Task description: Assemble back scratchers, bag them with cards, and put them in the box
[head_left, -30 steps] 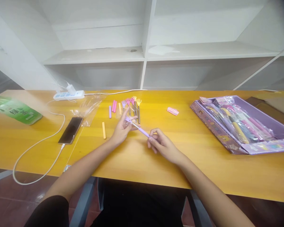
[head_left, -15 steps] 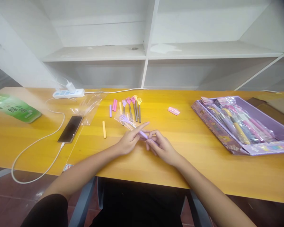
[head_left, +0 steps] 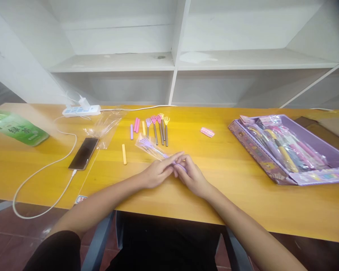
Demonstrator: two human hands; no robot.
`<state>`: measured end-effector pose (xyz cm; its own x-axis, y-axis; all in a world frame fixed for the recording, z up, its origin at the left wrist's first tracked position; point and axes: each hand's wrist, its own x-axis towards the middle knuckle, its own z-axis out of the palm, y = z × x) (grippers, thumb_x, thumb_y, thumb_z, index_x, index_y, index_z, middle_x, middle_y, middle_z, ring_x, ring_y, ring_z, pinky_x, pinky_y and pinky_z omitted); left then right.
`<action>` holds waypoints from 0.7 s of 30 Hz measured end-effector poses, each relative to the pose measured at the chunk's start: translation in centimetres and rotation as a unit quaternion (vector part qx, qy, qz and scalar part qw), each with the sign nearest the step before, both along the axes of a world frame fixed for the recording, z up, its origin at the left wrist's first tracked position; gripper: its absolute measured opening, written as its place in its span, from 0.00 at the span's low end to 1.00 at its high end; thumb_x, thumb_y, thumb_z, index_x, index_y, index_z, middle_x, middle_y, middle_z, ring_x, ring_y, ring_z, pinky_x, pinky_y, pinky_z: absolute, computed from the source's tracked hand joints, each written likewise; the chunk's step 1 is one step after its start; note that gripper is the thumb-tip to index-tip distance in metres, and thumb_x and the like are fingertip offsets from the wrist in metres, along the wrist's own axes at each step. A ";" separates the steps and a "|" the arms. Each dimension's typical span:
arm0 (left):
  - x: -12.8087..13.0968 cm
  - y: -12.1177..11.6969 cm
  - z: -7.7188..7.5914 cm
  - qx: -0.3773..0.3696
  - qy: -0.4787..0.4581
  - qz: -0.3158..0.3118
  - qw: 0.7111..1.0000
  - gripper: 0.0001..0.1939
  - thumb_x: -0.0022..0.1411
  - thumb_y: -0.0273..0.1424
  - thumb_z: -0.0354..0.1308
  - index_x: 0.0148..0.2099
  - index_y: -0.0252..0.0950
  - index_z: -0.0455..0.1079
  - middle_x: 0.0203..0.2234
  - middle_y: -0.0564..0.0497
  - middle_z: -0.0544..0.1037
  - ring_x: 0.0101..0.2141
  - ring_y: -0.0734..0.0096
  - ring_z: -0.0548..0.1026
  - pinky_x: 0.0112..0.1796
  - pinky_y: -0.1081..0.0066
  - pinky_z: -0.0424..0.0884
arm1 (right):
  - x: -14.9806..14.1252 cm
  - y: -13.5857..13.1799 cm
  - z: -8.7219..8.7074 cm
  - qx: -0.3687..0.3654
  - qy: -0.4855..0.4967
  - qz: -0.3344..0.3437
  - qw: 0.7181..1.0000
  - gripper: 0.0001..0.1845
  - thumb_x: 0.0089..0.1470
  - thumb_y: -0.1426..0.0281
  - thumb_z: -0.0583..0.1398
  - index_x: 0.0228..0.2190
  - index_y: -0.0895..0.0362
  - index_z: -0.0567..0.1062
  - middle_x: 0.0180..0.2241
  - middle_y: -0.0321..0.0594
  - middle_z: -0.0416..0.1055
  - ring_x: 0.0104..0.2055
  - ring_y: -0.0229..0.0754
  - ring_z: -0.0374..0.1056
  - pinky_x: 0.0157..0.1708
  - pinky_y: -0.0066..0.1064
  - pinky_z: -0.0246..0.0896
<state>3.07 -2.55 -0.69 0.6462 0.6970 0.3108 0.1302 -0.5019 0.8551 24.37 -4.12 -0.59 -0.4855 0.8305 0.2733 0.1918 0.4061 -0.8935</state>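
A purple back scratcher [head_left: 147, 143] in a clear plastic sleeve points up and left from between my hands. My left hand [head_left: 161, 171] is closed about its handle, fingers stretched toward the right. My right hand [head_left: 191, 175] pinches the handle's near end, which is partly covered by the fingers. Just beyond lie several back scratcher heads on metal rods, among them a purple one [head_left: 148, 122], a pink one [head_left: 154, 120] and a yellow one [head_left: 166, 121]. Loose handle tubes lie to their left: purple [head_left: 131, 132], pink [head_left: 136, 125] and yellow [head_left: 124, 154].
A purple display box [head_left: 271, 165] with several wrapped back scratchers stands at the right. A pink card [head_left: 207, 132] lies in the middle. On the left are a phone [head_left: 84, 153] with a white cable, clear plastic bag [head_left: 107, 126], power strip [head_left: 81, 110] and green bottle [head_left: 19, 128].
My left fingers have come down and closed over the handle, meeting my right fingertips. The sleeved scratcher's head has shifted slightly left.
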 end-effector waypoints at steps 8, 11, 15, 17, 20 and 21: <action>-0.4 -0.1 1.7 -0.136 -0.288 0.028 0.947 0.27 0.70 0.40 0.65 0.69 0.52 0.68 0.73 0.45 0.62 0.69 0.48 0.65 0.61 0.53 0.72 | 0.4 0.3 0.0 -0.022 0.131 -0.037 0.990 0.09 0.76 0.58 0.54 0.45 0.48 0.59 0.29 0.27 0.64 0.21 0.33 0.53 0.21 0.27 0.48; -0.5 0.5 2.7 -0.184 -0.417 0.065 0.888 0.21 0.65 0.38 0.71 0.57 0.48 0.71 0.67 0.46 0.70 0.64 0.51 0.72 0.62 0.50 0.71 | 0.4 0.3 0.1 -0.025 0.140 -0.027 0.989 0.09 0.76 0.59 0.55 0.45 0.48 0.59 0.29 0.28 0.64 0.21 0.32 0.52 0.21 0.27 0.46; -0.7 1.6 3.0 -0.228 -0.500 0.115 0.828 0.20 0.63 0.39 0.74 0.46 0.40 0.66 0.53 0.46 0.82 0.56 0.55 0.80 0.62 0.50 0.70 | 0.3 0.1 -0.1 -0.039 0.136 -0.006 0.990 0.09 0.76 0.58 0.54 0.45 0.48 0.59 0.29 0.27 0.64 0.21 0.33 0.52 0.21 0.27 0.46; -0.8 2.1 2.9 -0.254 -0.508 0.123 0.814 0.21 0.63 0.43 0.73 0.47 0.38 0.68 0.50 0.43 0.83 0.54 0.53 0.81 0.61 0.51 0.70 | 0.2 0.0 -0.2 -0.048 0.125 0.004 0.991 0.10 0.76 0.58 0.54 0.45 0.48 0.58 0.29 0.27 0.64 0.21 0.33 0.52 0.21 0.27 0.46; -1.0 2.4 2.8 -0.303 -0.510 0.106 0.798 0.24 0.60 0.43 0.74 0.50 0.35 0.72 0.49 0.41 0.83 0.52 0.52 0.82 0.59 0.51 0.72 | 0.1 -0.2 -0.2 -0.057 0.083 0.019 0.995 0.10 0.76 0.57 0.53 0.46 0.49 0.57 0.30 0.29 0.66 0.22 0.33 0.54 0.23 0.27 0.48; -0.9 2.4 2.8 -0.320 -0.513 0.106 0.789 0.22 0.60 0.41 0.75 0.48 0.35 0.74 0.46 0.42 0.84 0.51 0.53 0.82 0.59 0.52 0.73 | 0.0 -0.2 -0.1 -0.058 0.060 0.025 0.996 0.10 0.76 0.58 0.52 0.45 0.49 0.58 0.31 0.29 0.67 0.23 0.34 0.55 0.23 0.27 0.50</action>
